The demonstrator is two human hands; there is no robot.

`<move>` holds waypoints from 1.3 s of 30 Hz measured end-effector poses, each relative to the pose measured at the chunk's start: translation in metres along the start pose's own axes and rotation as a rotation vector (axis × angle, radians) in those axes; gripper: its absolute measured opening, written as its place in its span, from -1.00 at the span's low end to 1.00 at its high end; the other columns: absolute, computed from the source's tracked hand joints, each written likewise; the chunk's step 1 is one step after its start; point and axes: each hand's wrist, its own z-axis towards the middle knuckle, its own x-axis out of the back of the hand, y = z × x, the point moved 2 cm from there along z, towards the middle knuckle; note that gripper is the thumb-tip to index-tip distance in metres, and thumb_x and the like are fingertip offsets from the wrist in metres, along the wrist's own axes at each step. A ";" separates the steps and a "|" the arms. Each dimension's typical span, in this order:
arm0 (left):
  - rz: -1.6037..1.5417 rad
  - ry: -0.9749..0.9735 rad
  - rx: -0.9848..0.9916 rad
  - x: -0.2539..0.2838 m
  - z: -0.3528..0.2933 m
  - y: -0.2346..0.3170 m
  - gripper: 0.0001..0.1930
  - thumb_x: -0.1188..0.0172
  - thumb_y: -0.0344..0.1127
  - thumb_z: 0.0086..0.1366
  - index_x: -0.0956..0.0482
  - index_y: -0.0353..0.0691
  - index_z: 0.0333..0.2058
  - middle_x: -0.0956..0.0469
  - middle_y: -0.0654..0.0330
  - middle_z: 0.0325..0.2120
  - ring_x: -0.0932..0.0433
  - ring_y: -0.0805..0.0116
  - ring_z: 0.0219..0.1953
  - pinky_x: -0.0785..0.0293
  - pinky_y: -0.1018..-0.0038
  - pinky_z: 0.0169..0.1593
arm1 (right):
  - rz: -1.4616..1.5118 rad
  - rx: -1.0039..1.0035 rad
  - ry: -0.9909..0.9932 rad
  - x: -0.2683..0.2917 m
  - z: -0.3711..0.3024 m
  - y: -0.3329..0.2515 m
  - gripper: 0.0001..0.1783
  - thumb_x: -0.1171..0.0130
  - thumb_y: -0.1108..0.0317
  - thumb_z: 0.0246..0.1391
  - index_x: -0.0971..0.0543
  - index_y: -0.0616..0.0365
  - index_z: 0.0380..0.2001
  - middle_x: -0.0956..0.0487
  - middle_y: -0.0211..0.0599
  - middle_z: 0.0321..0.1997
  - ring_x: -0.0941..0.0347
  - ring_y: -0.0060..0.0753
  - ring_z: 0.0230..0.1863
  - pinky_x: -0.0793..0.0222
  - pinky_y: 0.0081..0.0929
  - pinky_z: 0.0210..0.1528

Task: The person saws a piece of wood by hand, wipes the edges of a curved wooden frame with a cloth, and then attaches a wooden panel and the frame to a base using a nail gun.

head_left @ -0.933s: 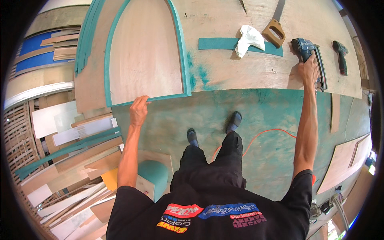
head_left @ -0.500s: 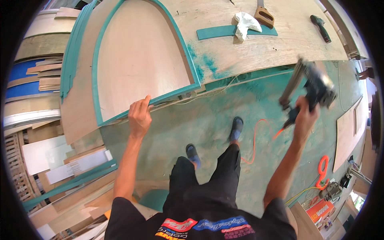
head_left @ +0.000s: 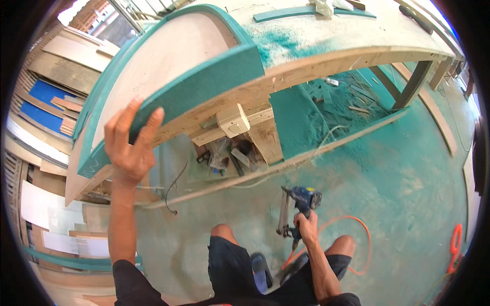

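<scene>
- The bench (head_left: 352, 57) is pale wood, its smooth top dusted with teal powder (head_left: 278, 40) near the middle and bordered by a thick, rough-grained front edge
- The teal frame (head_left: 204, 84) lies at the bench's left end, its flat, deep front rail running along the front edge, its sides curving around a pale, smooth panel (head_left: 168, 48)
- The left hand (head_left: 130, 153) is at the rail's left end, fingers (head_left: 124, 120) laid over the upper edge, thumb set apart from them towards the outer face; whether they clamp the rail cannot be told
- The nail gun (head_left: 305, 196), dark blue with a slim grey bar on its left, is in the right hand, above the floor (head_left: 408, 204) and clear of the bench's front edge
- The right hand (head_left: 308, 228) has its fingers closed around the gun's dark handle
- A glossy orange hose (head_left: 368, 242) loops just right of that hand
- A pale box with a switch plate (head_left: 235, 127) sits below the bench's front edge, right of the left hand
</scene>
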 end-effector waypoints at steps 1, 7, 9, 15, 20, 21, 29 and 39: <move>0.031 0.025 -0.030 -0.004 0.001 -0.001 -0.52 -0.15 -0.56 0.25 -0.65 -0.06 0.13 -0.50 0.01 0.18 -0.51 0.05 0.11 -0.44 0.19 0.11 | -0.052 -0.025 0.039 0.005 0.007 0.022 -0.89 -0.16 0.45 -0.04 -0.46 0.25 -0.54 -0.47 -0.40 -0.64 -0.34 -0.56 -0.61 -0.23 -0.48 -0.54; 0.168 0.092 -0.072 -0.010 -0.004 0.001 -0.54 -0.36 -0.36 0.27 -0.62 -0.10 0.16 -0.50 0.09 0.21 -0.53 0.15 0.09 -0.45 0.25 0.13 | 0.126 -0.067 0.046 0.015 0.038 0.082 -0.88 -0.14 0.47 0.00 -0.44 0.28 -0.40 -0.47 -0.37 -0.60 -0.38 -0.52 -0.62 -0.26 -0.47 -0.55; 0.210 0.106 -0.086 -0.013 -0.008 -0.001 -0.53 -0.39 -0.35 0.24 -0.63 -0.10 0.15 -0.50 0.08 0.21 -0.53 0.16 0.08 -0.47 0.27 0.11 | 0.138 -0.083 0.051 0.016 0.045 0.092 -0.88 -0.14 0.49 0.00 -0.45 0.27 -0.38 -0.47 -0.37 -0.60 -0.39 -0.51 -0.62 -0.28 -0.47 -0.55; 0.243 0.135 -0.051 -0.016 -0.012 0.002 -0.53 -0.41 -0.36 0.24 -0.63 -0.12 0.15 -0.52 0.06 0.19 -0.55 0.14 0.11 -0.52 0.29 0.12 | 0.100 -0.083 0.070 0.025 0.040 0.103 -0.91 -0.10 0.53 0.00 -0.41 0.24 -0.39 -0.45 -0.34 -0.61 -0.38 -0.45 -0.67 -0.29 -0.45 -0.59; 0.238 0.199 -0.061 -0.016 0.000 0.009 -0.49 -0.51 -0.34 0.09 -0.70 -0.06 0.08 -0.58 0.06 0.09 -0.60 0.21 -0.07 -0.57 0.37 -0.06 | 0.108 -0.126 0.058 0.036 0.041 0.108 -0.85 -0.16 0.53 -0.07 -0.45 0.22 -0.37 -0.46 -0.42 -0.62 -0.35 -0.56 -0.67 -0.26 -0.51 -0.60; 0.239 0.196 -0.060 -0.015 0.002 0.009 -0.49 -0.52 -0.34 0.09 -0.70 -0.06 0.08 -0.59 0.06 0.08 -0.60 0.20 -0.07 -0.56 0.37 -0.06 | 0.105 -0.130 0.055 0.040 0.043 0.112 -0.85 -0.16 0.53 -0.07 -0.45 0.22 -0.37 -0.46 -0.42 -0.62 -0.35 -0.56 -0.68 -0.26 -0.51 -0.60; 0.241 0.138 -0.005 -0.015 -0.008 0.006 -0.53 -0.45 -0.35 0.20 -0.67 -0.08 0.11 -0.56 0.04 0.14 -0.58 0.11 0.10 -0.55 0.27 0.11 | 0.122 -0.123 0.094 0.048 0.054 0.115 -0.82 -0.18 0.54 -0.09 -0.45 0.22 -0.36 -0.45 -0.43 -0.62 -0.34 -0.55 -0.69 -0.24 -0.51 -0.62; 0.277 0.124 -0.111 -0.015 -0.007 0.003 -0.53 -0.44 -0.39 0.19 -0.66 -0.13 0.11 -0.54 -0.01 0.17 -0.59 0.08 0.00 -0.54 0.25 0.04 | 0.130 -0.122 0.086 0.047 0.055 0.113 -0.81 -0.19 0.54 -0.09 -0.46 0.24 -0.34 -0.44 -0.42 -0.63 -0.33 -0.55 -0.69 -0.22 -0.50 -0.62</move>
